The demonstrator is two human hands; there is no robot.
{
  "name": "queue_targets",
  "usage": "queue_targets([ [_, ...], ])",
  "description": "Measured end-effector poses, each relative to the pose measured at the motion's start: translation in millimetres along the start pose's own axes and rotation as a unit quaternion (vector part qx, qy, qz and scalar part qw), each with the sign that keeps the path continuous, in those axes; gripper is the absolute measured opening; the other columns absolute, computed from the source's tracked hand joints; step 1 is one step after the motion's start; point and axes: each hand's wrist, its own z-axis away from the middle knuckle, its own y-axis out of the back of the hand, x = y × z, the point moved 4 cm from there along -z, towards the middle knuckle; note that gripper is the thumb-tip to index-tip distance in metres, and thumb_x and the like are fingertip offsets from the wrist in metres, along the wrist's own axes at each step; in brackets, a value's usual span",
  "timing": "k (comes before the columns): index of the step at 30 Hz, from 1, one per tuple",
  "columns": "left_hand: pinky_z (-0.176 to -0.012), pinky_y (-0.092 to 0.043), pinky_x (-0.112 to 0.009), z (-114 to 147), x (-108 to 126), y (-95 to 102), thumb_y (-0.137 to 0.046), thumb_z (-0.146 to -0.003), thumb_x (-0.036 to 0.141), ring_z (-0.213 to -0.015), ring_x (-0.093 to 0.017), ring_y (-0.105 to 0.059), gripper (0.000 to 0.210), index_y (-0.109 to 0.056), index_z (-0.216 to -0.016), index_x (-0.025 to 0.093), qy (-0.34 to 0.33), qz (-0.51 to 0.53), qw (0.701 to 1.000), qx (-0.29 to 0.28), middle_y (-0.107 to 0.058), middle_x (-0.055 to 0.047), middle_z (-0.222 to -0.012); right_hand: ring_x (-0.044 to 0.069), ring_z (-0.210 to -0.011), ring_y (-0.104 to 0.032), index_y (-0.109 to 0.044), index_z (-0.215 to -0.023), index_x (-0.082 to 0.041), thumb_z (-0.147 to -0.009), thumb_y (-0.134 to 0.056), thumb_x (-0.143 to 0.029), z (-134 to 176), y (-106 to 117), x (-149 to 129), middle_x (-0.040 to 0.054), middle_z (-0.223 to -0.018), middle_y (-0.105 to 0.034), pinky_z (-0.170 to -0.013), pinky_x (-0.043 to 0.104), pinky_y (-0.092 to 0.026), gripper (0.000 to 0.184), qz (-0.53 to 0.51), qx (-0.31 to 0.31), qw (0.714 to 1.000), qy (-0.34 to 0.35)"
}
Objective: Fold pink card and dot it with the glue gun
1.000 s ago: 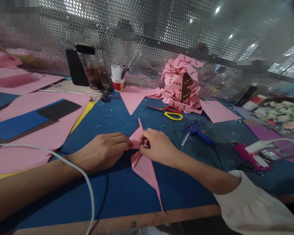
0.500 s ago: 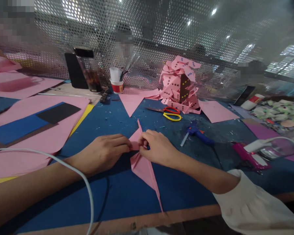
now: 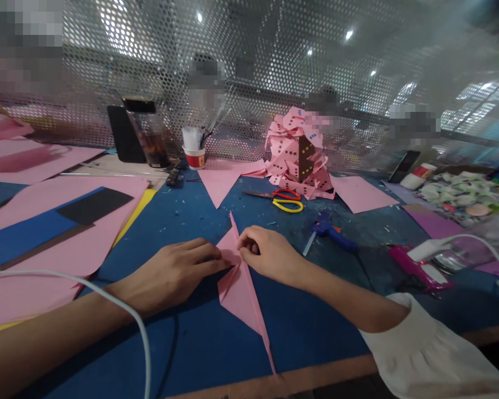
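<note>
A folded sheet of pink paper [image 3: 241,302] lies on the blue tabletop in front of me, a narrow folded strip running down its right edge to the table's front edge. My left hand [image 3: 181,271] comes from the left, its fingers closed on the paper's left side near the middle. From the right, my right hand [image 3: 270,255] pinches the folded edge between thumb and curled fingers. Both hands are close together, and their fingertips cover part of the fold.
Beyond my hands lie scissors [image 3: 289,200] with red and yellow handles, and a blue glue gun [image 3: 330,230]. A pile of dotted pink pieces [image 3: 285,152] stands behind. Pink sheets [image 3: 108,233] lie left. A white cable [image 3: 139,327] crosses my left forearm.
The view has shifted slightly, so things sit a little lower. My left fingers have slid a little to the right on the paper; my right hand still pinches the fold.
</note>
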Motion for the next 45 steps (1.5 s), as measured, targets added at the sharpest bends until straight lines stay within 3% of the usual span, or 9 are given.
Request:
queue_targets([
  [16, -0.085, -0.053, -0.035, -6.1, 1.6, -2.7, -0.036, -0.097, 0.004, -0.096, -0.021, -0.06, 0.044, -0.067, -0.12, 0.024, 0.029, -0.022, 0.998, -0.058, -0.065, -0.009, -0.112, 0.011, -0.075, -0.058, -0.064, -0.091, -0.022, -0.086, -0.06, -0.019, -1.2, -3.9, 5.2, -0.001, -0.091, -0.063, -0.069, 0.025, -0.039, 0.007, 0.057, 0.019, 0.998, -0.009],
  [26, -0.079, -0.052, -0.032, -7.6, 4.7, -1.8, -0.037, -0.098, 0.006, -0.09, -0.02, -0.059, 0.038, -0.066, -0.117, 0.022, 0.022, -0.019, 0.999, -0.034, -0.066, -0.009, -0.106, 0.011, -0.074, -0.056, -0.063, -0.091, -0.021, -0.086, -0.061, -0.017, -1.3, -3.1, 4.1, -0.0007, -0.092, -0.063, -0.068, 0.025, -0.038, 0.007, 0.047, 0.01, 0.999, -0.019],
  [31, -0.079, -0.051, -0.033, -7.2, 3.3, -3.5, -0.04, -0.098, 0.007, -0.09, -0.021, -0.058, 0.035, -0.067, -0.114, 0.022, 0.025, -0.021, 0.998, -0.051, -0.065, -0.009, -0.105, 0.01, -0.073, -0.057, -0.063, -0.097, -0.022, -0.087, -0.061, -0.018, -1.5, -1.4, 7.2, -0.0019, -0.092, -0.064, -0.069, 0.025, -0.04, 0.011, 0.017, 0.013, 0.999, -0.025],
  [39, -0.081, -0.051, -0.035, -8.6, 6.7, -1.3, -0.039, -0.096, 0.005, -0.091, -0.022, -0.059, 0.036, -0.065, -0.114, 0.022, 0.02, -0.033, 0.997, -0.066, -0.065, -0.009, -0.105, 0.011, -0.08, -0.059, -0.065, -0.097, -0.022, -0.09, -0.064, -0.026, 0.4, -2.6, 5.0, 0.0, -0.097, -0.061, -0.072, 0.026, -0.04, 0.008, 0.063, 0.019, 0.998, -0.02],
  [45, -0.081, -0.052, -0.035, -5.3, 6.1, -2.2, -0.04, -0.099, 0.008, -0.091, -0.021, -0.061, 0.034, -0.065, -0.118, 0.02, 0.024, -0.023, 0.999, -0.036, -0.067, -0.01, -0.106, 0.014, -0.083, -0.06, -0.063, -0.097, -0.022, -0.089, -0.065, -0.029, 2.1, -1.6, 2.6, 0.0002, -0.099, -0.062, -0.073, 0.028, -0.039, 0.011, 0.084, 0.023, 0.996, -0.03],
])
